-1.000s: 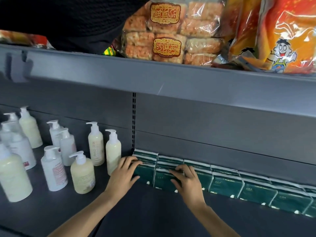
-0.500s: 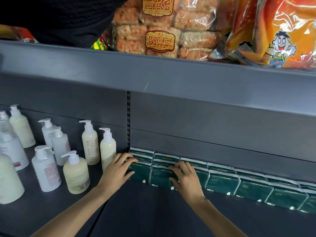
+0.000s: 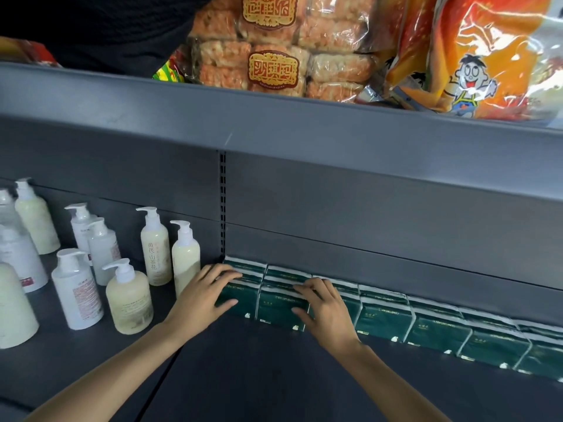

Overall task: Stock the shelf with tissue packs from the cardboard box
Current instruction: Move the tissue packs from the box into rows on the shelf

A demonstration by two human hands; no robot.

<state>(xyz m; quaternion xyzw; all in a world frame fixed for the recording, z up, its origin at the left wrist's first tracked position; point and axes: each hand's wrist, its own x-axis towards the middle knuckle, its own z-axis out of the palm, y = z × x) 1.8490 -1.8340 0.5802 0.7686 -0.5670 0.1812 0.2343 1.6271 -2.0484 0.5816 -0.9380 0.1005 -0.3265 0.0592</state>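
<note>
Your hands have barely moved: left hand (image 3: 204, 296) and right hand (image 3: 326, 309) still grip the leftmost tissue packs (image 3: 275, 303) on the shelf (image 3: 259, 376)

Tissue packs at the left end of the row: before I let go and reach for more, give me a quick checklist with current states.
1. Left hand on the leftmost tissue pack, fingers over its top, thumb on its front: ok.
2. Right hand on the second tissue pack, same hold: ok.
3. Both packs in line with the row of green packs along the back panel: ok.
4. Gap to the nearest pump bottle: small; bottle upright: ok.
5. Bare shelf surface in front for a second row: ok.
6. Cardboard box with more packs: out of view, cannot tell.
</note>
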